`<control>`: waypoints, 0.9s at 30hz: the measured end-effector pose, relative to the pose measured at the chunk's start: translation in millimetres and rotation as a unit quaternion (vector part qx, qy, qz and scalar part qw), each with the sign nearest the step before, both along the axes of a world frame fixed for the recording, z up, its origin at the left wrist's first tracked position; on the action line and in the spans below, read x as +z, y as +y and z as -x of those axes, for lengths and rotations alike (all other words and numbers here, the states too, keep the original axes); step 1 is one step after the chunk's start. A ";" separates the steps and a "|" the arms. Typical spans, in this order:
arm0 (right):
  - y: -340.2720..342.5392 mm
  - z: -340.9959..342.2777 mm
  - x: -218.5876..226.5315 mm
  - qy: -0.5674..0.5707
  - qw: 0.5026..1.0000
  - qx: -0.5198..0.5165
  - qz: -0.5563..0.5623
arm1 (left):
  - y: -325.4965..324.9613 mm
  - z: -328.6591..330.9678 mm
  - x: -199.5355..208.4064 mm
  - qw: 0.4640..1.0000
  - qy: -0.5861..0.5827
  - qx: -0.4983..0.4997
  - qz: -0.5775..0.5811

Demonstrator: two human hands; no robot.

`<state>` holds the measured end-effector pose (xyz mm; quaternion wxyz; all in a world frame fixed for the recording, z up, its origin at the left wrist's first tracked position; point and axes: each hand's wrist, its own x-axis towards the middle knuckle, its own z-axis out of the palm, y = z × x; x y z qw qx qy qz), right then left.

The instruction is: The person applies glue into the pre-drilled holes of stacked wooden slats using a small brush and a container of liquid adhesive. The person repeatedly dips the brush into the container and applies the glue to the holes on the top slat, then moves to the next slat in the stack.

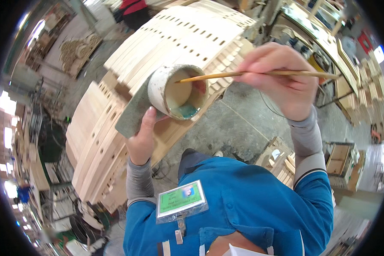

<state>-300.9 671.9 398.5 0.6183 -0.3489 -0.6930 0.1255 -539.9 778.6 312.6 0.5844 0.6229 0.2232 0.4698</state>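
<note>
My left hand is closed on a flat grey-green board, its thumb on top and its other fingers mostly hidden. A white, paint-stained cup rests against this board, its mouth tilted toward me. Pale liquid or residue and a blue-green patch show inside the cup. Between the fingers of my right hand is a thin wooden stick. One tip reaches into the cup's mouth, and the other end extends to the right past my hand. Whether the tip touches the liquid, I cannot tell.
Stacked pale wooden slats with rows of slots lie beyond the cup. Another slotted stack is at the left. A workbench stands at the far right, and wooden pieces lie low at my right. A person is at the back.
</note>
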 end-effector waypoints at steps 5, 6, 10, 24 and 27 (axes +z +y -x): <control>23.0 -56.2 -7.0 -0.134 0.985 -0.036 0.104 | 23.7 -66.8 -11.1 0.998 -0.003 -0.017 -0.058; 24.1 -68.0 -7.1 -0.092 0.989 -0.041 0.107 | 33.8 -76.6 -15.3 0.997 0.011 0.000 -0.072; 45.6 -105.2 -7.3 0.012 0.994 -0.046 0.103 | 64.8 -120.1 -26.8 0.998 -0.027 0.027 -0.058; 171.0 -189.6 -14.3 0.197 0.975 0.100 0.024 | 147.9 -194.6 6.9 0.983 -0.081 0.150 -0.071; 200.5 -190.7 -25.3 0.189 0.974 0.101 0.067 | 155.7 -194.7 7.1 0.969 -0.051 0.220 -0.102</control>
